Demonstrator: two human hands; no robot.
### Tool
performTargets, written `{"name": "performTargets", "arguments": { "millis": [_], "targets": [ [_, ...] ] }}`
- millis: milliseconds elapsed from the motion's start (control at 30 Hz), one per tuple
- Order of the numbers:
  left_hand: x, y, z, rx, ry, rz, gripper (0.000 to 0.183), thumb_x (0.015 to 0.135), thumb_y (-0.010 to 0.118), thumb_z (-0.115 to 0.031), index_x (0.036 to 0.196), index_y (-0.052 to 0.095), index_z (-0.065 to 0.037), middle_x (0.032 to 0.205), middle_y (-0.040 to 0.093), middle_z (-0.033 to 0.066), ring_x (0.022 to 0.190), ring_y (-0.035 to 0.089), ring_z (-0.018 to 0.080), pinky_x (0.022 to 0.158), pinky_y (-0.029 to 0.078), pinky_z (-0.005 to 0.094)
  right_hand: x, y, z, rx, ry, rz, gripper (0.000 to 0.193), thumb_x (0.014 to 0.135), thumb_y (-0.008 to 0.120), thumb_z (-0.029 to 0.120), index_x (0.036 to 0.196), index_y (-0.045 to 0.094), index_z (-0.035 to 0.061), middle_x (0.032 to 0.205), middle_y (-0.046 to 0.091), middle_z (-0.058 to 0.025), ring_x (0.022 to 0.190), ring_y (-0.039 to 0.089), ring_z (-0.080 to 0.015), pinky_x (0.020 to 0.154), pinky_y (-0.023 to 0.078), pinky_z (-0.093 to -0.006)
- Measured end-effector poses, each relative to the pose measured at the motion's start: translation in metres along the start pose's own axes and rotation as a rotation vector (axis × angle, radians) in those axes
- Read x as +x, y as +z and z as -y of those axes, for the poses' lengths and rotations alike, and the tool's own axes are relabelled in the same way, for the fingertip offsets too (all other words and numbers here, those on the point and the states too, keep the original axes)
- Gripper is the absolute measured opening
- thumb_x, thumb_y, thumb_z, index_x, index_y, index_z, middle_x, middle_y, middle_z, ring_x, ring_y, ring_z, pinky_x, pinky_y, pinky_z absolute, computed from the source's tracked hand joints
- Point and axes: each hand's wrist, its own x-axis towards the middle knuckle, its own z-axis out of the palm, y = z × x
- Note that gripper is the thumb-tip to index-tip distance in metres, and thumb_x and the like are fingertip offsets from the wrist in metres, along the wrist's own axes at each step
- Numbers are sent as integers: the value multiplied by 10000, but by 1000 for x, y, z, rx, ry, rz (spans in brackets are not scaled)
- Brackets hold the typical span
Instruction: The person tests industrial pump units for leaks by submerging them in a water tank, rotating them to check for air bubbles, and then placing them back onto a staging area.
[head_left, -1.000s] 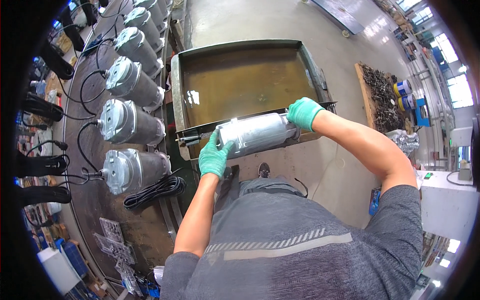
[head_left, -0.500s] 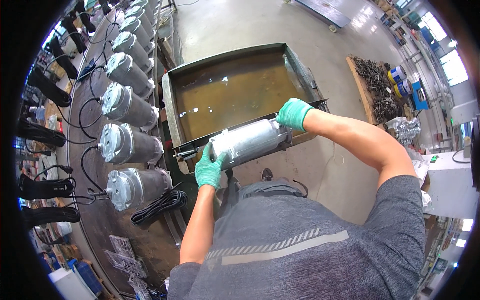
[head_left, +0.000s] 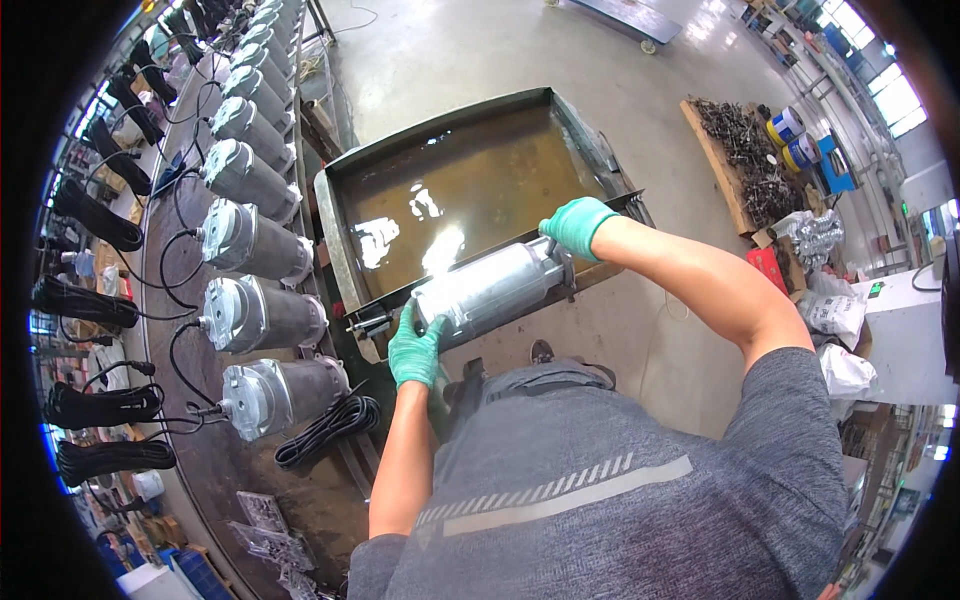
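A silver cylindrical motor [head_left: 490, 292] lies slantwise along the near edge of a metal tank [head_left: 335, 235], its right end farther from me. My left hand [head_left: 414, 354], in a green glove, grips its left end, with the thumb on the near side. At the other end, my gloved right hand [head_left: 577, 228] has its fingers curled over the end fitting; the fingertips are partly hidden. Brown liquid [head_left: 480, 190] fills the tank behind the motor, with bright reflections on its surface. I cannot tell what the motor's underside rests on.
On my left, a long bench [head_left: 215, 430] carries a row of similar motors [head_left: 280, 395] with black cables. A coiled cable [head_left: 328, 432] lies by the nearest one. To the right are a wooden tray [head_left: 715, 165] of dark metal parts, paint buckets [head_left: 786, 127] and white bags [head_left: 838, 318].
The whole view has shifted slightly. Reflections on the liquid have grown larger and brighter at the tank's left side. Both hands keep their hold on the motor, which has hardly moved against the tank.
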Motion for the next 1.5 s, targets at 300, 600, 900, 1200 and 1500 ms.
{"name": "performTargets", "arguments": {
  "millis": [300,600,900,1200,1500],
  "targets": [
    [4,7,15,-33,30,-33,734,836,840,-389,1489,542,-234,947,733,222,800,692,319,816,541,439,0,1,-9,217,-295,-15,327,882,603,190,1152,766,104,1118,756,-143,1028,709,-371,909,558,-439],
    [8,13,29,13,117,-111,732,834,837,-410,1482,547,-228,904,735,209,764,691,297,783,546,431,-13,-29,13,230,138,-8,422,898,665,296,1258,697,78,1181,738,-182,1078,712,-365,896,566,-446],
    [3,8,11,8,52,-47,719,848,825,-413,1481,549,-211,987,729,223,849,705,314,822,544,440,-11,-11,-5,233,18,-14,442,858,684,203,1246,671,-9,1125,745,-212,1031,727,-359,860,571,-453],
    [-2,1,-2,20,8,-8,692,871,821,-385,1471,557,-161,1146,735,247,974,727,313,892,548,418,-7,-12,5,219,106,-45,362,821,726,129,1169,742,31,1134,735,-228,1057,717,-374,876,580,-436],
    [5,15,19,-15,105,-94,700,838,839,-361,1466,571,-208,833,725,175,694,655,228,743,545,412,-4,7,-6,346,-134,-206,413,819,701,59,1226,654,16,1143,717,-230,1087,684,-406,923,550,-464]
  ]
}}
